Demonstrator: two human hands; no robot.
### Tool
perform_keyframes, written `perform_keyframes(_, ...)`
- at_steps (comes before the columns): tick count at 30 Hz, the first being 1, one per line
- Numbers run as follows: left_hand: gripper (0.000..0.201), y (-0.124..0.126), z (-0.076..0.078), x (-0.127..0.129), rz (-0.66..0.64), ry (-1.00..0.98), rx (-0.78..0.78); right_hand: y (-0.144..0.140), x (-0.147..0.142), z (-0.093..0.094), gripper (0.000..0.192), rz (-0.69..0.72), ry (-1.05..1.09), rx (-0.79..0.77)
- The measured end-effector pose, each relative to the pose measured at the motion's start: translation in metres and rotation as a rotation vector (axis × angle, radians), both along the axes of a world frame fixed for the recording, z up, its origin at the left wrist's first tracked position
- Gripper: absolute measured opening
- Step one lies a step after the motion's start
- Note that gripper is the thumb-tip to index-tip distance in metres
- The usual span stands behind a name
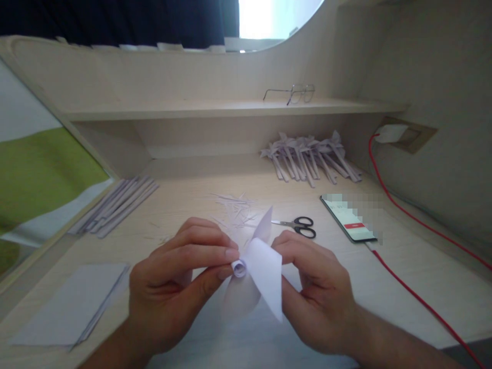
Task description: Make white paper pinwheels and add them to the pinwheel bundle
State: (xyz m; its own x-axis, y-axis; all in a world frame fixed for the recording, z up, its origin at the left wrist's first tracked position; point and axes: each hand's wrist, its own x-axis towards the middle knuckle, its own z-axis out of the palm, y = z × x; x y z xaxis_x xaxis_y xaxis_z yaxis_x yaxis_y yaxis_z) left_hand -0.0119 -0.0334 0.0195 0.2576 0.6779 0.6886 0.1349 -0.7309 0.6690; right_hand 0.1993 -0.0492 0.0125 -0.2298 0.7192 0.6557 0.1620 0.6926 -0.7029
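While both hands meet low over the desk, each line below runs from the nearest thing to the farthest.

Paper sheet: a white paper sheet point(265, 269) is held just above the desk point(403, 266), between the two hands; its near end is wound into a small tight roll, the rest fans out loose and uncurled toward the right and away.
Left hand: the left hand point(172, 287) has its fingers curled close together, thumb and forefinger point(226, 253) pinching the rolled end of the sheet.
Right hand: the right hand point(315, 292) has its fingers bent and close, gripping the loose side of the sheet; the fingertips are hidden behind the paper, so how tightly they press I cannot tell.
Flat paper: one low stack of white sheets point(73, 305) lies on the desk to the near left, well apart from the hands.
Scissors: one pair of black-handled scissors point(298, 226) lies just beyond the right hand, blades closed.
Phone: one phone point(348, 218) lies screen up to the right, a red cable point(415, 297) running from it.
Scraps: thin paper slivers point(234, 205) are scattered beyond the hands; too many and too fine to count.
Strips: a bundle of long rolled strips point(115, 205) lies at far left.
Finished pieces: a pile of folded paper pieces point(311, 159) sits at the back under the shelf; count unclear.
Glasses: one pair of glasses point(292, 93) rests on the shelf point(172, 108).
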Motion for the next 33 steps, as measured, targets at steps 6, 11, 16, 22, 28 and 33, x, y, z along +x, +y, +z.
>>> perform_keyframes(6, 0.022, 0.0018, -0.0020, 0.0019, -0.039, -0.038, -0.058, -0.0011, -0.0022, 0.0011, 0.014, 0.012, 0.030, -0.012)
perform_keyframes(11, 0.022, 0.0023, -0.0024, 0.0012, -0.057, -0.034, -0.070, -0.0001, -0.0023, 0.0003, 0.013, 0.039, -0.001, -0.027)
perform_keyframes(16, 0.025, 0.0027, -0.0025, 0.0022, -0.069, -0.025, -0.066, 0.0001, -0.0031, 0.0011, 0.016, 0.040, -0.060, -0.009)
perform_keyframes(22, 0.025, 0.0021, -0.0041, 0.0031, -0.075, -0.004, -0.079, -0.0002, -0.0060, 0.0018, 0.016, 0.067, -0.093, -0.005)
perform_keyframes(28, 0.029, 0.0042, -0.0038, -0.0003, -0.113, 0.006, -0.132, 0.0026, -0.0046, 0.0031, 0.014, 0.117, -0.048, -0.077)
perform_keyframes(33, 0.031, 0.0057, -0.0085, -0.0035, -0.205, 0.024, -0.247, 0.0033, -0.0042, 0.0026, 0.014, 0.151, 0.011, -0.171)
